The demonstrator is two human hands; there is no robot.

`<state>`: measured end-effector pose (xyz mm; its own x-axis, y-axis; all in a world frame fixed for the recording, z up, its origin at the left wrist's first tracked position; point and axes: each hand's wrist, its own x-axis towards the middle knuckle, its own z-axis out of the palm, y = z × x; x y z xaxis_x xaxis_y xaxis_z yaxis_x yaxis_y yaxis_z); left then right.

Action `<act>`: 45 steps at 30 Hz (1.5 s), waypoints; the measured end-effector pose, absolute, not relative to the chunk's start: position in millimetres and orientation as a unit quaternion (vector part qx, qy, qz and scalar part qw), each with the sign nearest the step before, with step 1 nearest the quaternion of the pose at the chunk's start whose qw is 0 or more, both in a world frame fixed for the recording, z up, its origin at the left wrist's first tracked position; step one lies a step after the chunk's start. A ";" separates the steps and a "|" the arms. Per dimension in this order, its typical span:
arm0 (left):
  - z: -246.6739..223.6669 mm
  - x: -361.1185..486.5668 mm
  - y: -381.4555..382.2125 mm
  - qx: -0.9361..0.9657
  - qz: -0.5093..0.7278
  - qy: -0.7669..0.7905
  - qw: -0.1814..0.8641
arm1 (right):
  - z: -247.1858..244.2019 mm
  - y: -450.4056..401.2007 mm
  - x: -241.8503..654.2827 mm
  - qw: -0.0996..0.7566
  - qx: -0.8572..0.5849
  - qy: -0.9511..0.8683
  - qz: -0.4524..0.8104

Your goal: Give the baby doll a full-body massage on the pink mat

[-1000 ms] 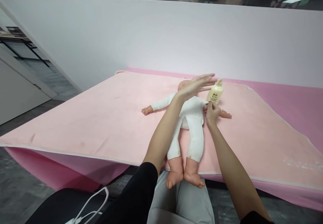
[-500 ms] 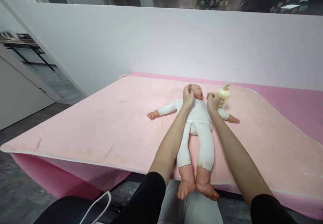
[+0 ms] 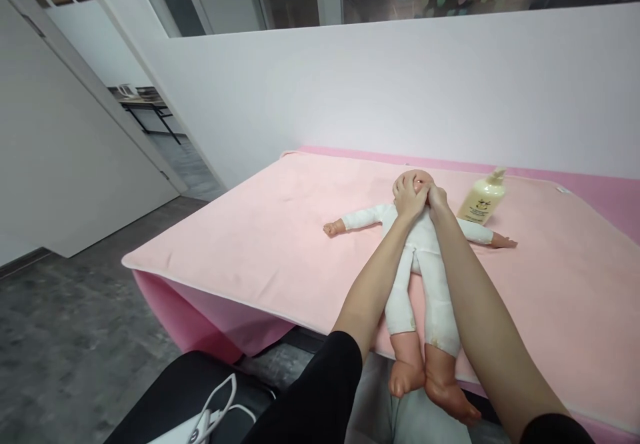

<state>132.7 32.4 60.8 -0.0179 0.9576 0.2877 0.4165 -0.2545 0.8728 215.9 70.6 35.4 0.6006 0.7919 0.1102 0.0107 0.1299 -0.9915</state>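
Doll [image 3: 425,236]: face-up beneath both hands.
Left hand [image 3: 409,197]: loosely spread against its head [image 3: 420,175], seemingly steadying it.
Right hand [image 3: 437,199]: curled alongside; hold hidden, cannot tell.
Bottle [image 3: 481,201]: right of the hands, likely for reach.

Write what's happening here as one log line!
doll: lying on pink blanket | left hand: on its head | right hand: at its head | pump bottle: by its arm
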 end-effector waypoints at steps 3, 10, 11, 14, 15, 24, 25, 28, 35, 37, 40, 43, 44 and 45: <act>65.0 129.6 29.8 0.611 0.493 0.539 0.306 | 48.3 57.5 212.6 0.607 -0.680 -0.325 0.251; 68.6 119.2 38.5 0.545 0.487 0.577 0.364 | 63.5 28.6 193.4 0.556 -0.724 -0.385 0.133; 68.4 117.9 40.0 0.546 0.483 0.576 0.369 | 62.7 27.3 192.5 0.562 -0.715 -0.397 0.125; 66.7 116.8 44.0 0.552 0.476 0.571 0.378 | 57.9 26.9 193.6 0.575 -0.689 -0.428 0.104; 65.8 117.4 45.4 0.553 0.475 0.571 0.378 | 55.9 27.3 194.9 0.575 -0.685 -0.437 0.096; 56.4 122.6 64.7 0.578 0.495 0.536 0.365 | 42.8 42.8 207.4 0.562 -0.664 -0.486 0.086; 55.3 121.9 66.8 0.576 0.500 0.529 0.371 | 41.5 46.1 208.9 0.574 -0.655 -0.483 0.095; 52.2 119.5 71.8 0.556 0.510 0.529 0.389 | 37.2 56.6 214.5 0.595 -0.644 -0.461 0.138; 51.4 121.8 75.1 0.559 0.507 0.540 0.372 | 23.2 74.9 226.4 0.640 -0.576 -0.438 0.259; 52.1 122.5 75.1 0.565 0.495 0.554 0.360 | 20.6 78.5 228.3 0.643 -0.560 -0.434 0.292; 52.6 122.4 76.4 0.578 0.477 0.559 0.354 | 20.0 82.3 231.4 0.637 -0.542 -0.446 0.319; 52.6 120.9 78.4 0.591 0.465 0.556 0.355 | 21.8 84.1 234.6 0.629 -0.534 -0.468 0.318; 52.6 120.2 79.1 0.593 0.463 0.557 0.353 | 22.4 84.6 235.5 0.626 -0.534 -0.471 0.318; 52.5 119.6 79.8 0.594 0.462 0.558 0.351 | 22.8 85.2 236.3 0.622 -0.535 -0.474 0.318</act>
